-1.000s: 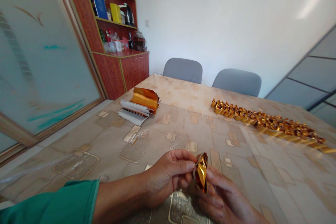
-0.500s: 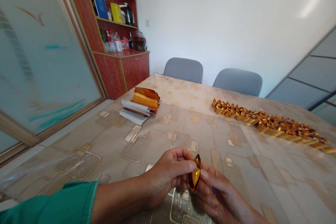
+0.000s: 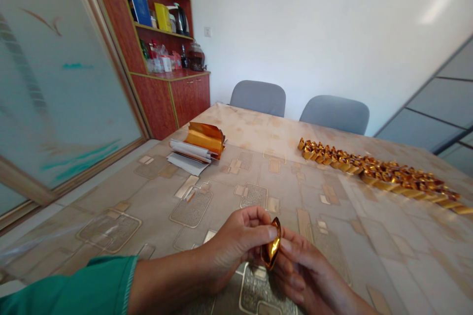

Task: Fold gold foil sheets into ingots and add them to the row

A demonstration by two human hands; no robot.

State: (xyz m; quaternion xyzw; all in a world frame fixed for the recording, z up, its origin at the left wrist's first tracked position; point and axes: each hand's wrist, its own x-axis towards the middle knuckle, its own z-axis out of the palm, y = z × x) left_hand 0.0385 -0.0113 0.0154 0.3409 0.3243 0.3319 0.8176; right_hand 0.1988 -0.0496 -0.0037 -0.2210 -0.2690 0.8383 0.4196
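Observation:
Between my two hands, above the near part of the table, is a folded gold paper ingot (image 3: pixel 273 248), pointed at both ends with a shiny hollow facing me. My left hand (image 3: pixel 244 236) pinches it from the left, the thumb pressed against its upper inside. From the right, my right hand (image 3: pixel 301 266) grips its edge with thumb and fingers; some fingertips are hidden behind the paper. Farther off to the left lies a stack of gold and white paper sheets (image 3: pixel 205 140), curled upward. Rows of finished gold paper ingots (image 3: pixel 377 170) stand packed together at the right.
A patterned cloth covers the table (image 3: pixel 155 211). Two grey chairs (image 3: pixel 257 98) stand at its far side against the white wall. A red-brown cabinet (image 3: pixel 188 96) with a kettle and bottles is at the back left, beside a frosted glass door (image 3: pixel 66 83).
The paper ingot has turned slightly and shifted a little left, its hollow looking smoother and more open. Both hands keep hold of it and have barely moved.

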